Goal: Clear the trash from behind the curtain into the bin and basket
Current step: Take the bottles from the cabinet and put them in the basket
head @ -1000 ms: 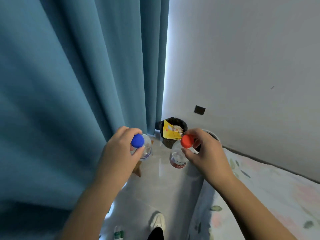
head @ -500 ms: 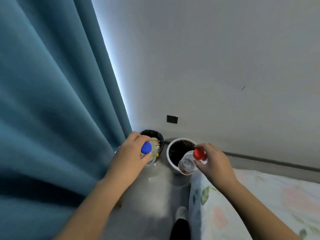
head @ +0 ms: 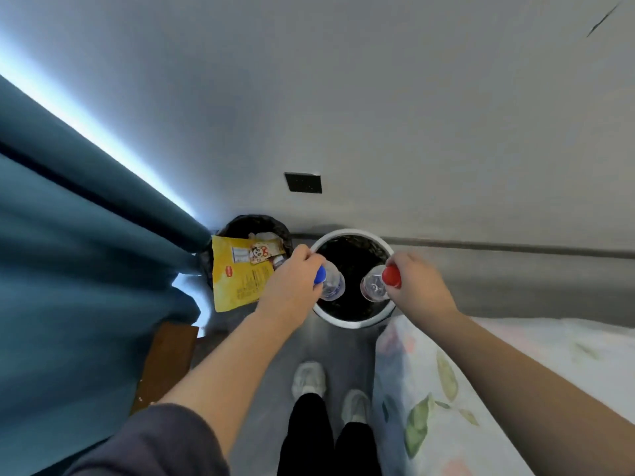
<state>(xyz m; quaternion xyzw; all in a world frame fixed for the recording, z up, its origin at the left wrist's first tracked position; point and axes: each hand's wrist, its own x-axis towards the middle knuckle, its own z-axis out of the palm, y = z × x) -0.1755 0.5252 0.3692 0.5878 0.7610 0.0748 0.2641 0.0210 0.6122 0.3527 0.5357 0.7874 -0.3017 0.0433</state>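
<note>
Teal curtain hangs at the left; near its lower edge stands the black basket, where a yellow wrapper already lies. Just beside it is the white bin. Over its opening the left hand grips a blue-capped bottle and the right hand a red-capped bottle, fingers curled round the necks. Neither is released yet, so this step seems nearly done; whatever remains behind the curtain is hidden.

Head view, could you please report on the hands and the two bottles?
Both busy: left hand grips blue-capped bottle, right hand grips red-capped bottle. Both held over the white-rimmed basket, not yet dropped. Nothing blocking its opening.
</note>
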